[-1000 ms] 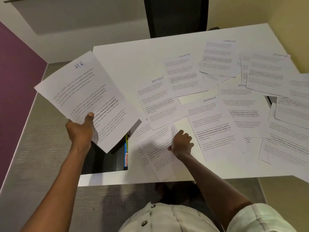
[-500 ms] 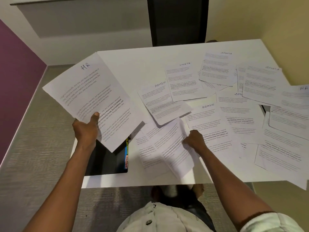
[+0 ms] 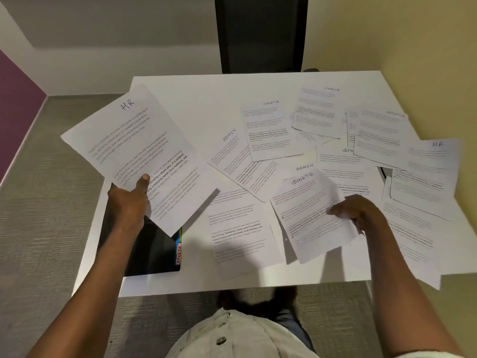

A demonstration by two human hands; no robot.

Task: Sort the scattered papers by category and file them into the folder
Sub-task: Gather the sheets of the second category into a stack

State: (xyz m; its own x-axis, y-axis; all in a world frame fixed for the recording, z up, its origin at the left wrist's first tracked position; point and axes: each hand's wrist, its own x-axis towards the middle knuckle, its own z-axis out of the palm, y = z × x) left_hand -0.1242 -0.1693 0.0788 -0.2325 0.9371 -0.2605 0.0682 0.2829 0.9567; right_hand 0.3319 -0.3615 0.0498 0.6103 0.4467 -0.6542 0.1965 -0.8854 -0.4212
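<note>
Left hand (image 3: 129, 202) is gripping the HR sheet (image 3: 139, 156) at its lower left edge, thumb lying on the printed face, fingers hidden behind; the sheet is hanging tilted above the left part of the worktop (image 3: 201, 99), its "HR" heading pointing to the upper left of the frame.

Right hand (image 3: 358, 213) is pinching the right edge of a SPORTS sheet (image 3: 307, 215), fingers curled closed on the paper; the sheet is lifting off the pile, slightly buckled and blurred, at lower centre-right of the frame.

Folder (image 3: 152, 249) is lying flat at the lower left corner of the worktop, dark cover, partly covered by the HR sheet and the left wrist. Coloured tabs are showing along its right edge; one red-lettered tab appears to be reading "SPORTS".

Remaining papers are lying scattered and overlapping over the centre and right of the worktop:
- ADMIN sheet (image 3: 232, 156), centre, rotated, its right part under a SPORTS page (image 3: 268, 130).
- A second ADMIN page, heading only visible just above the held SPORTS sheet.
- Further SPORTS pages at upper right.
- Another HR page (image 3: 433, 161) at far right.
- An unlabelled page (image 3: 237, 228) at lower centre, between the two hands.

Some sheets at lower right are overhanging the worktop edge. A dark chair back (image 3: 260, 34) is standing beyond the far edge, top centre.
</note>
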